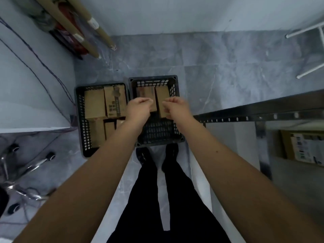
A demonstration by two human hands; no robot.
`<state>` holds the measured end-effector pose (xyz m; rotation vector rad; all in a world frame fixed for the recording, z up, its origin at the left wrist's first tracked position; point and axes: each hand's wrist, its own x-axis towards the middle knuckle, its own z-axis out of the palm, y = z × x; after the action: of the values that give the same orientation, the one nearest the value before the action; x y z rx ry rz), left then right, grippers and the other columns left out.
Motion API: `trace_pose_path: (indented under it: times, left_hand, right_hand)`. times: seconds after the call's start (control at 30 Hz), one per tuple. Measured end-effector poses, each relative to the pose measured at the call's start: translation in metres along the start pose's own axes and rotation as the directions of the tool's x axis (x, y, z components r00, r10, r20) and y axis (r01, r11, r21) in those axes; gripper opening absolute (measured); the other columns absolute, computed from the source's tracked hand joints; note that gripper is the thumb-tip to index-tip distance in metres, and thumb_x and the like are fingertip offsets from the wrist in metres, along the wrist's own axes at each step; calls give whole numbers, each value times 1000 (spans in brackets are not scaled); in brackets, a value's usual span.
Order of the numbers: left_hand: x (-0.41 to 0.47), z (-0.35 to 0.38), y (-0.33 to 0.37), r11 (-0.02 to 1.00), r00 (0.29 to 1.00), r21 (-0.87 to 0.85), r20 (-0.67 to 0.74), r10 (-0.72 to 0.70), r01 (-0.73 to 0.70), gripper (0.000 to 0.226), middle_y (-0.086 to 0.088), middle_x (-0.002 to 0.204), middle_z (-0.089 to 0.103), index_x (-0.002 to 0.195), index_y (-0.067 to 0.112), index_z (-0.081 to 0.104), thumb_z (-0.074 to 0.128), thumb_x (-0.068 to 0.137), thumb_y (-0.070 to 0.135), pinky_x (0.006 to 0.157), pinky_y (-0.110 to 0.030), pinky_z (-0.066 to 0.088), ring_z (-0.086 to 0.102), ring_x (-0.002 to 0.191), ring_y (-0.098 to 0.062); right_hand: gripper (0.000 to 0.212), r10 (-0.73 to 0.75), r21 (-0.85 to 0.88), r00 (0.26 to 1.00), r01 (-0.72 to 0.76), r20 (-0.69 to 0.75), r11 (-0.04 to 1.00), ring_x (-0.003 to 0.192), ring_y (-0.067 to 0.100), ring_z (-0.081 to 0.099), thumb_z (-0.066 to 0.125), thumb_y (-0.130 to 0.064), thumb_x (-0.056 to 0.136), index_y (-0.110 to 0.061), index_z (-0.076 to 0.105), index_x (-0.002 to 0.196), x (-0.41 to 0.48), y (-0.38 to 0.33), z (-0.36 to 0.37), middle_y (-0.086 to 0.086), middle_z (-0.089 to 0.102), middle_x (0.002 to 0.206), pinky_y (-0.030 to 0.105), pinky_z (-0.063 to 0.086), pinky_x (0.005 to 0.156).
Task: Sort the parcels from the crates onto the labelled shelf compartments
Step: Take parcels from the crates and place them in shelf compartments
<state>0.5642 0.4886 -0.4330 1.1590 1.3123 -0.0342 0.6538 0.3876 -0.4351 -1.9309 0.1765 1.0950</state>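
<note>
Two black plastic crates stand side by side on the grey floor in front of my feet. The left crate (79,120) holds several brown cardboard parcels (94,104). In the right crate (176,88) are two parcels, one on the left (144,92) and one on the right (162,95), at its far end. Both my arms reach down over the right crate. My left hand (138,109) hovers at the left parcel's near edge, and my right hand (175,107) over the right parcel. The fingers of both are loosely curled, and neither plainly grips a parcel.
A black metal shelf (263,109) runs along the right, with a labelled parcel (305,148) on a lower level. An office chair base (26,165) and cables lie at the left. Cardboard tubes (84,28) lean in the far left corner. White rack legs (308,50) stand at the far right.
</note>
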Motion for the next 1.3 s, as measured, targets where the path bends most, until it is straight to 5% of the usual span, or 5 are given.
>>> trace_pose_path:
  times: [0.27, 0.47, 0.7, 1.1, 1.3]
  left_hand:
    - [155, 31, -82, 973, 970, -20, -71, -231, 230, 7, 1, 95, 68, 103, 22, 67, 69, 99, 27, 94, -39, 60, 66, 86, -14]
    - [278, 63, -154, 933, 932, 34, -71, -354, 357, 49, -11, 108, 66, 140, 1, 57, 68, 99, 24, 105, -49, 54, 64, 112, -31]
    - [378, 73, -225, 941, 963, 212, -122, -242, 263, 19, -10, 108, 69, 116, 13, 66, 61, 100, 21, 91, -33, 54, 62, 102, -25]
    - [467, 109, -297, 932, 970, 335, -238, -58, 138, 82, -10, 151, 52, 156, 17, 41, 50, 76, 36, 113, -44, 48, 54, 134, -30]
    - [483, 122, -310, 939, 938, 301, -341, -55, 165, 87, -10, 171, 21, 168, 17, 5, 58, 102, 39, 123, -35, 26, 27, 155, -29]
  right_hand:
    - [8, 148, -26, 983, -146, 107, 989, 92, 14, 60, 68, -18, 99, -21, 67, 106, 143, 80, 38, -2, 65, 100, 35, 53, 88]
    - [36, 228, -112, 967, -216, 110, 970, 114, 20, 62, 72, -23, 96, -18, 63, 131, 272, 164, 68, 3, 66, 123, 41, 52, 107]
    - [36, 251, -134, 964, -238, 90, 962, 116, 25, 64, 75, -23, 92, -19, 64, 127, 371, 235, 92, 6, 68, 122, 41, 53, 106]
    - [77, 142, -21, 977, -140, 158, 990, 145, 23, 44, 69, -8, 97, -12, 28, 163, 467, 273, 121, 9, 37, 164, 35, 36, 121]
    - [77, 104, 12, 971, -110, 216, 994, 127, 14, 53, 65, 1, 98, -8, 24, 163, 491, 276, 127, 5, 50, 152, 9, 47, 84]
